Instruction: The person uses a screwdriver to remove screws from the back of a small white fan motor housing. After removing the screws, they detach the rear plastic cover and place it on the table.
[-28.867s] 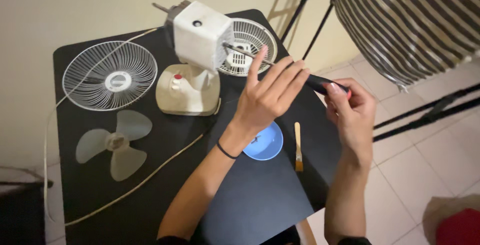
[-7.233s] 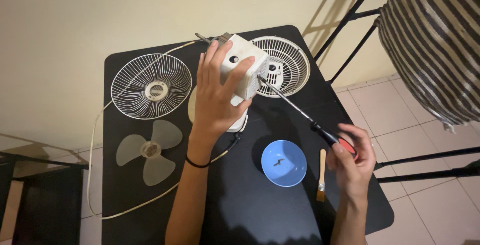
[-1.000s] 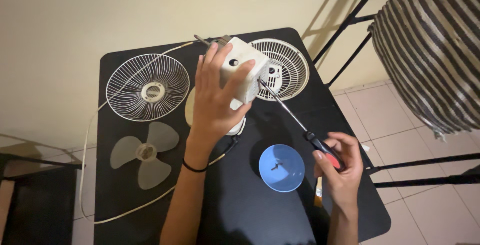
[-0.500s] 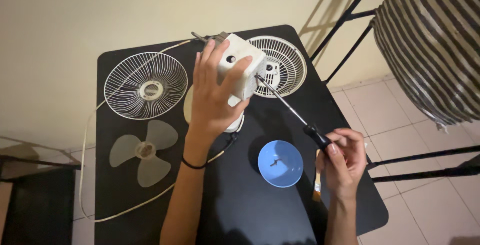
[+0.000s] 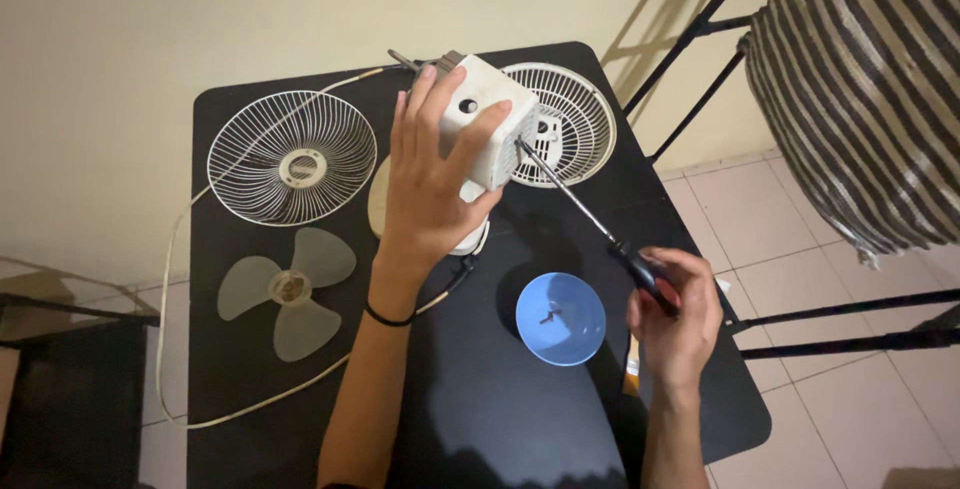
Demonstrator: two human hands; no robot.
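Note:
My left hand (image 5: 425,194) grips the white motor housing (image 5: 490,114) of a small table fan that stands on a black table (image 5: 500,419). A long screwdriver (image 5: 580,207) runs from the housing's right face down to my right hand (image 5: 675,314), which is closed around its black and red handle. The tip touches the housing's side. A blue bowl (image 5: 560,319) with a small screw in it sits just left of my right hand.
A wire fan grille (image 5: 290,157) lies at the table's back left, a second grille (image 5: 570,119) behind the housing. A translucent fan blade (image 5: 285,291) rests front left. A pale power cord (image 5: 250,394) loops off the left edge. Striped cloth (image 5: 870,89) hangs at right.
My right hand has turned on the screwdriver handle, its fingers wrapping further around it. The left hand still holds the housing. The view shifted slightly.

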